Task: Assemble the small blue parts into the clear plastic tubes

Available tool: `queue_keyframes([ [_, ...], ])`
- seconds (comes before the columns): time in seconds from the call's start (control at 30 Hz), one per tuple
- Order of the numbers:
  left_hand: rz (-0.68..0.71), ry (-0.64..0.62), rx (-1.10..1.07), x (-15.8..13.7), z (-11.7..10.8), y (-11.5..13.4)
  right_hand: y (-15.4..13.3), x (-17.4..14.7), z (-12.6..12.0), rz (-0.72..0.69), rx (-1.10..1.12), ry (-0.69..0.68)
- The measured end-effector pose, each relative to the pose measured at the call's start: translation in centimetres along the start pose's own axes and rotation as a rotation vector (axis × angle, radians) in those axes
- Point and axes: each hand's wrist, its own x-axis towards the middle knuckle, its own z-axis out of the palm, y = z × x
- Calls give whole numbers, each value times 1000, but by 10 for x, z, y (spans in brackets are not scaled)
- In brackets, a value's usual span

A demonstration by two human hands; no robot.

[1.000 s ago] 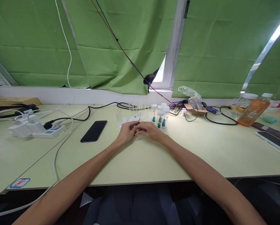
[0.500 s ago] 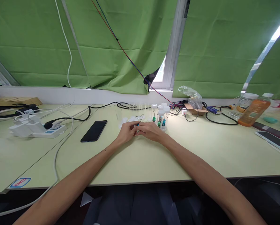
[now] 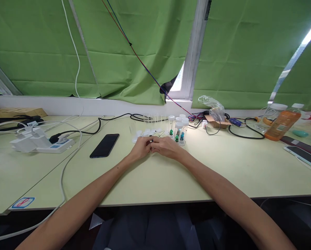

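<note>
My left hand (image 3: 140,148) and my right hand (image 3: 165,147) meet fingertip to fingertip over the desk. Both are closed around a small part with thin wires (image 3: 158,134); the wires stick up past the fingers, while its body is mostly hidden. Right behind my right hand stand several clear tubes with white caps (image 3: 178,124), with small green and blue pieces inside. Behind my left hand are several clear uncapped tubes (image 3: 146,119), and white caps (image 3: 139,133) lie near them.
A black phone (image 3: 104,146) lies left of my arms, near a white power strip (image 3: 53,148) with plugs and cables. At the right are an orange bottle (image 3: 283,125), a clear jar (image 3: 268,116) and another phone (image 3: 303,156). A small cardboard box (image 3: 218,121) sits at the back.
The fingers have shifted slightly around the small part. Its bluish piece, seen between them before, is now covered, and the thin wires lean more to the right.
</note>
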Motion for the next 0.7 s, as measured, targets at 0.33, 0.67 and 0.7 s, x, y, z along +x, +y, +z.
queue_keyframes([
  [0.33,37,-20,29,0,-1,1,0,0,1,9,22,4],
  [0.67,14,-19,28,1,1,-2,0,0,1,30,75,42],
  [0.7,11,-12,21,1,1,-1,0,-1,2,36,89,56],
])
